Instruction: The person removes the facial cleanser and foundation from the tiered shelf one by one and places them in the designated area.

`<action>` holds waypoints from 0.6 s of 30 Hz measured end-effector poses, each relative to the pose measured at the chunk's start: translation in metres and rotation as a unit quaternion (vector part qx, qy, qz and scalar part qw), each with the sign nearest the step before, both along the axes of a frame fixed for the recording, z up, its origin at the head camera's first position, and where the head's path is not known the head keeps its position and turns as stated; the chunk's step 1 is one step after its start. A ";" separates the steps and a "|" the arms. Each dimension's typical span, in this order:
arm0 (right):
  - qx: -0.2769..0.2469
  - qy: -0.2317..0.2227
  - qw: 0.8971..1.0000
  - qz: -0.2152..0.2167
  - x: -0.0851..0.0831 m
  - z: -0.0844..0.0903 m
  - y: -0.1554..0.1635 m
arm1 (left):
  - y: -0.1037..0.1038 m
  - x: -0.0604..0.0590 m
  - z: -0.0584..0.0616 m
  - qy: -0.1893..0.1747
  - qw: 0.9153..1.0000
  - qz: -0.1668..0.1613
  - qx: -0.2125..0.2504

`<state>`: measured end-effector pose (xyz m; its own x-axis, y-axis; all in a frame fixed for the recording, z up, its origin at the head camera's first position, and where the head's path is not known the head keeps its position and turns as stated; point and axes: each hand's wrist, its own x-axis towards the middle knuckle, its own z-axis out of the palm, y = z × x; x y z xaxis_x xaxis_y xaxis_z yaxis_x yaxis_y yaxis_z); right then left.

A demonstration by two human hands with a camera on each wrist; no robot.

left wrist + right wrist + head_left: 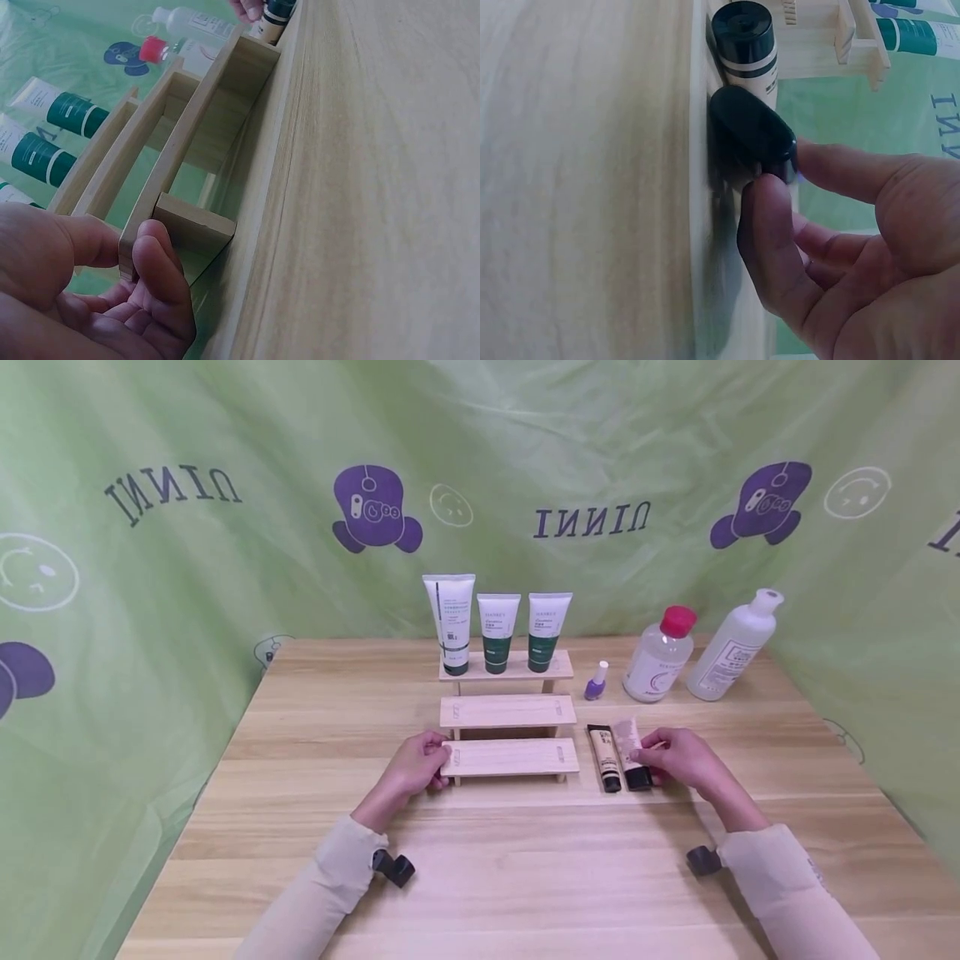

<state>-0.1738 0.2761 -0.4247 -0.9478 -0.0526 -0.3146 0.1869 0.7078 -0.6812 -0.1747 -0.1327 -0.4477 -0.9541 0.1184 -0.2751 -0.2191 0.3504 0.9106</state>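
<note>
My left hand (414,764) grips the left end of the lowest, front tier (513,757) of a wooden display stand. In the left wrist view, thumb and fingers pinch that board's edge (174,150) beside its leg. My right hand (681,757) pinches a pale pink squeeze tube (627,739) lying on the table, close to its black cap. The right wrist view shows this cap (754,131) between thumb and fingers. Just left of it lies a beige tube (604,753) with a black cap, between the pink tube and the stand.
Three white-and-green tubes (498,631) stand on the back tier (558,665); the middle tier (506,711) is bare. Right of the stand are a purple nail polish bottle (595,687), a red-capped bottle (656,664) and a white bottle (733,652). A green curtain (495,460) hangs behind the table.
</note>
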 end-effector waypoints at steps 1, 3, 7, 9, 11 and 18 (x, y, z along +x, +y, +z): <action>-0.007 -0.003 1.000 -0.002 0.000 0.000 0.000 | 0.000 0.000 0.000 0.001 1.000 0.000 0.000; -0.019 -0.008 1.000 -0.005 0.001 -0.001 0.000 | 0.000 -0.001 0.000 0.002 1.000 -0.001 -0.001; -0.023 -0.011 1.000 -0.007 0.002 0.000 0.000 | -0.001 -0.001 0.000 0.003 1.000 0.000 0.001; -0.021 -0.011 1.000 -0.006 0.002 0.001 -0.001 | -0.001 -0.002 0.000 0.004 1.000 0.000 0.003; -0.021 -0.011 1.000 -0.006 0.002 0.001 -0.001 | -0.001 -0.002 -0.001 0.008 1.000 0.001 0.004; -0.013 -0.011 1.000 -0.010 0.003 0.000 0.000 | 0.000 0.000 -0.001 0.014 1.000 0.000 0.005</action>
<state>-0.1709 0.2761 -0.4244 -0.9414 -0.0429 -0.3346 0.2158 0.6860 -0.6949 -0.1750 -0.1322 -0.4487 -0.9611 0.1217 -0.2479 -0.1941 0.3407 0.9199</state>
